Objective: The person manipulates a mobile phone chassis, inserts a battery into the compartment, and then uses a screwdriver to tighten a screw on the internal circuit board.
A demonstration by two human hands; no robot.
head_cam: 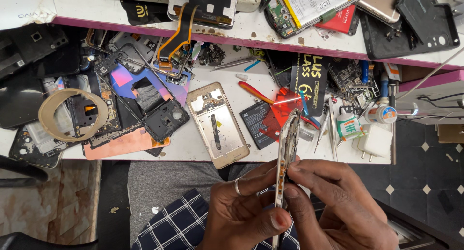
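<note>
I hold a thin phone frame edge-on above my lap, its top end reaching over the workbench's front edge. My left hand, with a ring on one finger, grips its lower part from the left. From the right, my right hand pinches the same frame with fingertips near its middle. Just behind the frame on the bench lie a black phone battery and a red plastic sheet.
The white workbench is crowded: a gold phone back shell, black mid-frames, a roll of tape, red-handled tweezers, screwdrivers, a white charger plug, a glue bottle. An upper shelf holds opened phones.
</note>
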